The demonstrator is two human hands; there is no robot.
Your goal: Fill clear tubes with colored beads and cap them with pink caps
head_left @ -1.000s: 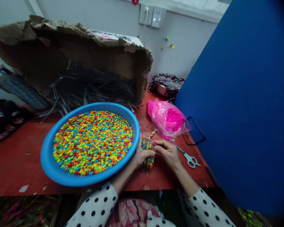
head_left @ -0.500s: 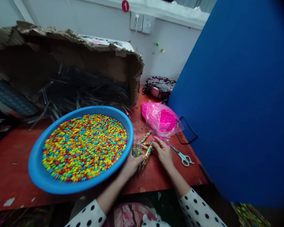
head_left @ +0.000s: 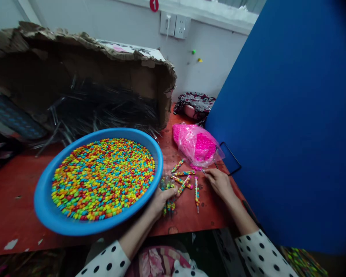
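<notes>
My left hand is closed around several clear plastic tubes filled with colourful candies, beside the basin's right rim. Several more candy-filled tubes lie loosely on the table to the right of it, some with pink ends. One filled tube lies apart, between my two hands. My right hand rests low over the table, its fingertips drawn together near small pink pieces. What those fingers hold, if anything, is hidden. A clear bag of pink pieces lies just beyond.
A blue basin full of colourful candies stands on the red table. Behind it, a torn cardboard box holds empty clear tubes. A tall blue panel borders the right side, with a black wire frame beside it.
My right hand has let go of a filled tube, which now lies on the table, and has moved right to where the scissors lay. The scissors' handles no longer show. My left hand keeps its tubes.
</notes>
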